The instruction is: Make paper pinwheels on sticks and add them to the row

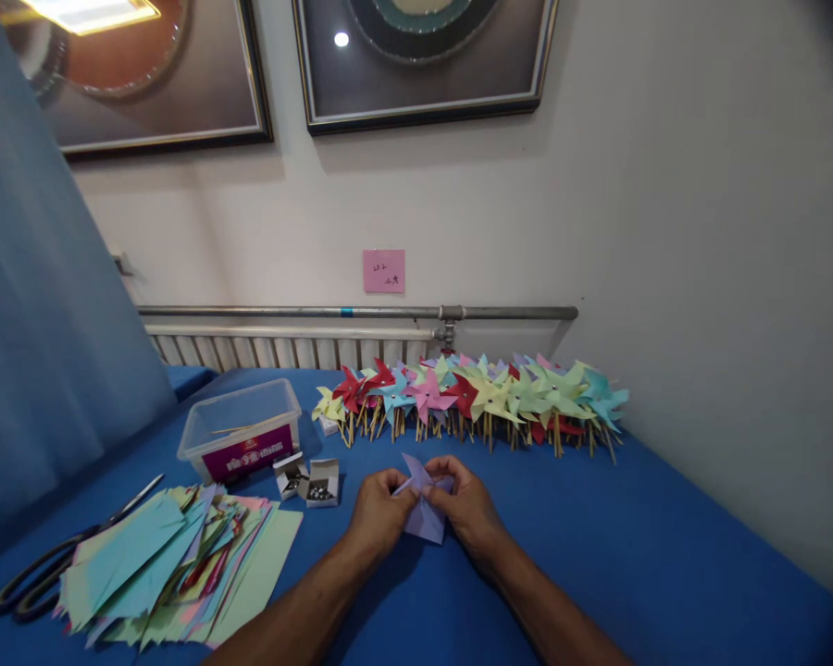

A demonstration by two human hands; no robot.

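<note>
A purple paper pinwheel point(425, 523), partly folded, is held up between my two hands above the blue tabletop. My left hand point(383, 509) pinches its left side between thumb and fingers. On the other side, my right hand point(466, 504) grips the paper with thumb and forefinger near the middle. One purple point sticks up between the hands, and a flat flap hangs below them. The fingertips cover the centre, so I cannot tell whether a pin is there. Left of my hands stand two small open white boxes, one with shiny metal pins point(320, 493).
Many finished pinwheels point(490, 398) on sticks lie in a long row at the back. At left are a clear plastic tub point(240, 416), a pile of coloured paper sheets point(135, 555) and black-handled scissors point(62, 560). A blue curtain point(42, 277) hangs at far left.
</note>
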